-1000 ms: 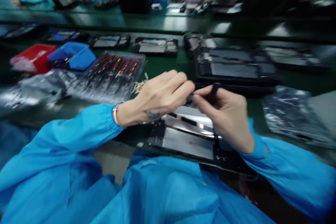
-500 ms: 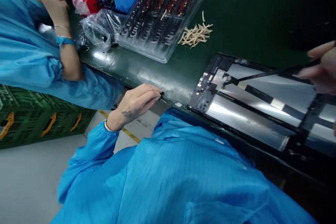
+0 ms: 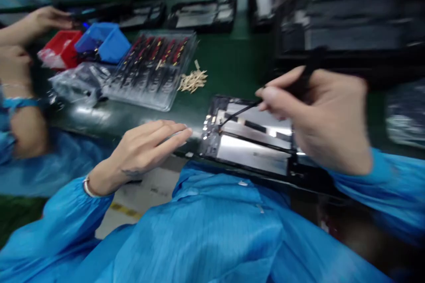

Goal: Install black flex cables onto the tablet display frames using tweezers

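An opened tablet (image 3: 252, 152), its silver battery panels and dark strips showing, lies at the table's front edge. Above it my right hand (image 3: 328, 117) is closed around slim black tweezers (image 3: 241, 109). Their tip reaches the tablet's left part, by the small boards and connectors; blur hides whether it touches. My left hand (image 3: 151, 148) rests by the table edge left of the tablet, fingers stretched out, with nothing visible in them. A small pile of cream-coloured strips (image 3: 193, 80) lies behind the tablet.
A clear tray (image 3: 149, 70) of red and black parts stands left, beside plastic bags (image 3: 78, 83), a blue bin (image 3: 114, 44) and a red bin (image 3: 64, 48). Further devices (image 3: 202, 15) line the back. At far left are a co-worker's arms (image 3: 28, 128).
The view has swung up and right, bringing my right hand fully in. The tweezers' tip is further left on the tablet. My left fingers, pinched around a small black bit before, are now straighter.
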